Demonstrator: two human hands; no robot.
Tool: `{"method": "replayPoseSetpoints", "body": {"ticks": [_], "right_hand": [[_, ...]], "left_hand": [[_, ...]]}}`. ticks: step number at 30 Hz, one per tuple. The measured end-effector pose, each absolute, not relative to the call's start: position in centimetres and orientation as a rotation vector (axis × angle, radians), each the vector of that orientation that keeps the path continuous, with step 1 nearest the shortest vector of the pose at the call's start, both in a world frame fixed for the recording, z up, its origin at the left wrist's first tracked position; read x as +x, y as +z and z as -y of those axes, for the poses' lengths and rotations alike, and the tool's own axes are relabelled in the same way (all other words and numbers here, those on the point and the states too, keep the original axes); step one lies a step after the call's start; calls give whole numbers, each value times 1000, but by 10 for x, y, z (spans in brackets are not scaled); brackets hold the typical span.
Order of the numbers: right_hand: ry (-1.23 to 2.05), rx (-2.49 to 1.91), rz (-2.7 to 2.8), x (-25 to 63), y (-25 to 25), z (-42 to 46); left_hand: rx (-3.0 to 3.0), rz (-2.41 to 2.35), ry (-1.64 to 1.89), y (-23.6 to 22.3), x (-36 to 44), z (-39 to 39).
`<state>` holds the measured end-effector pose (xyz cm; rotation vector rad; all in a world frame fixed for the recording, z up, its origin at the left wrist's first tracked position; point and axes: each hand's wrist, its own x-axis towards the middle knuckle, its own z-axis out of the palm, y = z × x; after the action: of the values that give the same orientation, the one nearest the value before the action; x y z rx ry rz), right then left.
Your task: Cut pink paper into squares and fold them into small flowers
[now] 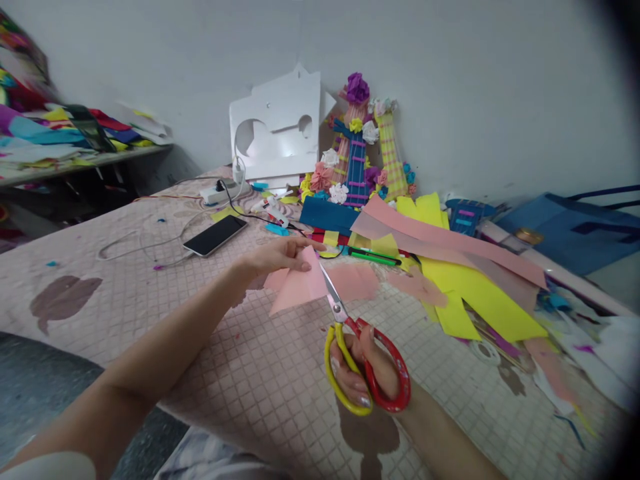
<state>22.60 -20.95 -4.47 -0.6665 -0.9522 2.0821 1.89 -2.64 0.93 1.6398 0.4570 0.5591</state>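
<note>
My left hand pinches a folded piece of pink crepe paper by its upper edge, above the table. In my right hand is a pair of scissors with one yellow and one red handle loop. The fingers pass through the loops, and the blades point up and left, lying along the right edge of the pink paper. Whether the blades have paper between them is hard to tell. More pink paper pieces lie flat just behind the scissors.
Yellow paper sheets and long pink strips spread over the right. A green cutter knife and glue gun lie beyond my hands. A phone and a power strip sit left. Decorated paper flowers and cones lean against the wall.
</note>
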Motion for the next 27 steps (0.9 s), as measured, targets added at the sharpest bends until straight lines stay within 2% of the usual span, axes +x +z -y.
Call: {"method": "replayPoseSetpoints", "body": {"ticks": [27], "right_hand": [[2163, -518, 908, 224, -39, 207]], "left_hand": [[1651, -460, 567, 6, 25, 32]]}}
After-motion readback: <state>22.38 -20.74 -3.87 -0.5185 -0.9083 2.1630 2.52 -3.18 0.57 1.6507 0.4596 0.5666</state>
